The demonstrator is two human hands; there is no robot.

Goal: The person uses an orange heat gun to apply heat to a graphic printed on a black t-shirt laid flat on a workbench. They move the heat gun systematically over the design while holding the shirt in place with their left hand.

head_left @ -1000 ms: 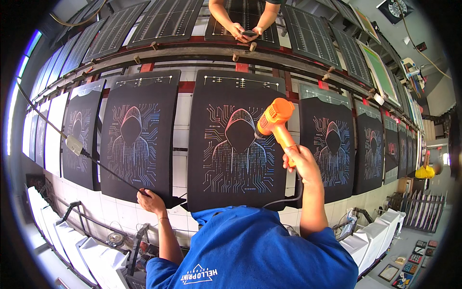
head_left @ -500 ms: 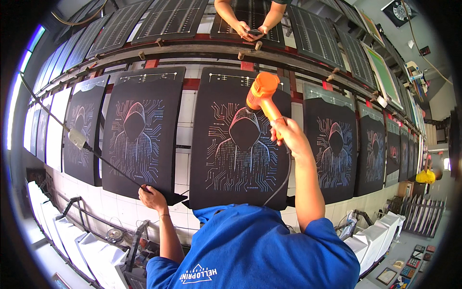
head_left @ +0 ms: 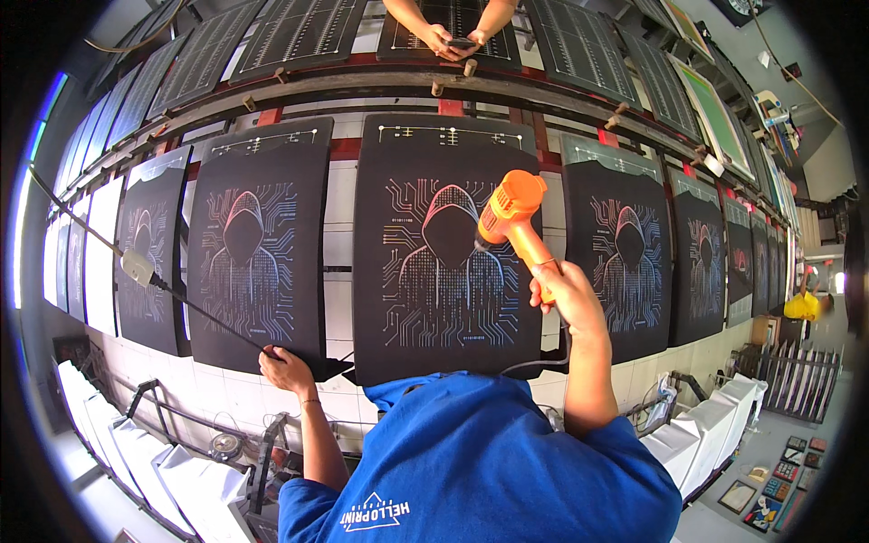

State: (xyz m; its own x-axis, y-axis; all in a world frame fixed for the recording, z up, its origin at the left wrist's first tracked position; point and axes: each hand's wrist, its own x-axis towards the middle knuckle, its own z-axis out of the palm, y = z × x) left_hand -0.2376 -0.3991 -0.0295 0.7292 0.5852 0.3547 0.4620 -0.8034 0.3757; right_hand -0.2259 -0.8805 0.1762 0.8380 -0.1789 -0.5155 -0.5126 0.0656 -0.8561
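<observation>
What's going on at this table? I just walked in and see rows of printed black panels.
A person in a blue shirt holds an orange heat gun in the right hand, aimed at the hooded-figure print on the middle black panel. The left hand rests at the lower edge of the neighbouring panel. More printed panels line the table on both sides. Across the table, another person's hands hold a small dark object.

neighbouring printed panels (head_left: 253,253), white tiled wall (head_left: 217,389)
</observation>
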